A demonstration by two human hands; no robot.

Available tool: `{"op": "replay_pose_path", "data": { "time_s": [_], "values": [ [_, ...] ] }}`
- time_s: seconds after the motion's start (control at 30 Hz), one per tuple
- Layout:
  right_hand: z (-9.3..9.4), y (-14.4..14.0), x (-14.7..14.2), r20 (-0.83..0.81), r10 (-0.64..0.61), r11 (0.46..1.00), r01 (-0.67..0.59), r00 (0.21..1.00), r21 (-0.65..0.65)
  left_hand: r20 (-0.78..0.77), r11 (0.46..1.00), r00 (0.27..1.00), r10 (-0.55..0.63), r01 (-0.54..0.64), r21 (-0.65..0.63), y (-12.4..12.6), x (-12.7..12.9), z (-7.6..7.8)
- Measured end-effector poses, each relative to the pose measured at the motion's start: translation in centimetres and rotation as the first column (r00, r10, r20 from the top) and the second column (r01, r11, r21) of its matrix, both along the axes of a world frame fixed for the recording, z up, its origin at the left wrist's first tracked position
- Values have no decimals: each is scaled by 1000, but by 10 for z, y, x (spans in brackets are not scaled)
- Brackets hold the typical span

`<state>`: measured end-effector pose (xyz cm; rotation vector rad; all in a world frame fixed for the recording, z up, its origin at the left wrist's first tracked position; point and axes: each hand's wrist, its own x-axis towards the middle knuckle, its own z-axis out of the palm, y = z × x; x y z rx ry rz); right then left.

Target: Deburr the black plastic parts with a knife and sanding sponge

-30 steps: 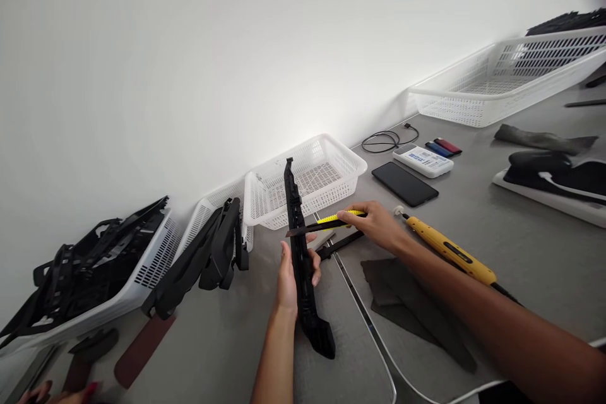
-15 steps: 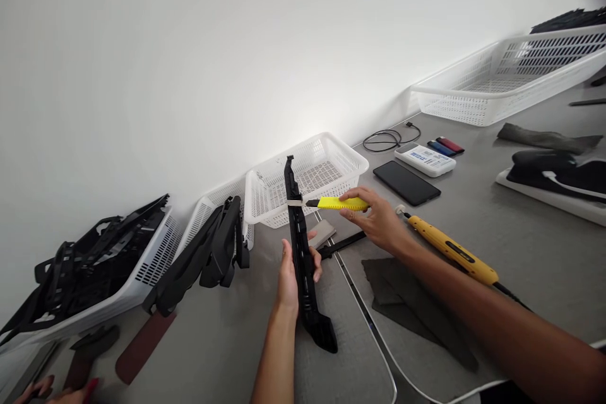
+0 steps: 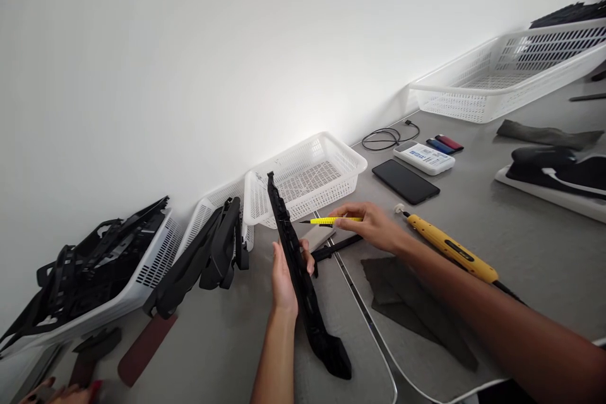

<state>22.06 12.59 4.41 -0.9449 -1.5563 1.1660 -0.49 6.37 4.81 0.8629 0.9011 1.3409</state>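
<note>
Left hand (image 3: pixel 284 274) grips a long black part (image 3: pixel 303 284); right hand (image 3: pixel 374 227) pinches a yellow knife (image 3: pixel 331 221). Left basket (image 3: pixel 142 284) holds black parts (image 3: pixel 89 259); middle basket (image 3: pixel 307 180) looks bare.

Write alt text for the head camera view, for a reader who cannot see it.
The left hand holds a long black plastic part upright over a grey table, while the right hand puts a yellow utility knife to its edge. White baskets line the wall.
</note>
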Motion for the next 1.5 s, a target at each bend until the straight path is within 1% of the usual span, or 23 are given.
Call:
{"op": "replay_pose_path", "data": {
  "time_s": [0.1,0.2,0.33,0.4,0.53,0.63,0.73,0.87,0.97,1.03,1.17,1.33,1.43,1.5],
  "values": [
    [3,1,6,38,-4,1000,5,999,-22,45,1000,999,-16,15,24,-1,1,3],
    [5,1,8,91,14,999,-9,996,-48,80,999,996,-30,29,20,-1,1,5],
    [5,0,5,91,23,999,-19,996,-48,109,999,993,-47,46,7,0,1,4],
    [4,0,5,68,-31,999,33,997,-22,112,998,992,-64,63,15,0,1,4],
    [5,2,8,16,-210,978,210,978,3,95,995,990,-100,97,28,-3,1,4],
    [5,3,11,7,-259,966,259,966,-8,77,996,993,-94,93,13,-5,3,4],
    [6,3,12,11,-252,968,252,968,-8,76,996,993,-86,86,10,-5,4,4],
    [7,2,10,-12,-190,982,190,982,-16,78,998,995,-58,57,18,-2,5,3],
    [7,1,9,-10,-162,987,162,987,-7,89,1000,996,-19,19,-3,1,3,1],
    [7,1,9,3,-148,989,148,989,6,92,1000,996,-16,18,-20,3,1,1],
    [8,1,10,7,-138,990,137,990,25,94,993,990,-101,106,-46,4,-5,0],
    [9,-1,10,44,-142,989,141,989,36,92,971,970,-226,231,-59,5,-6,-4],
    [8,0,10,55,-186,982,184,981,37,93,967,964,-248,252,-33,4,-4,-4],
    [7,1,11,22,-253,967,252,967,38,92,965,961,-260,262,-15,3,-3,-3]
  ]
}}
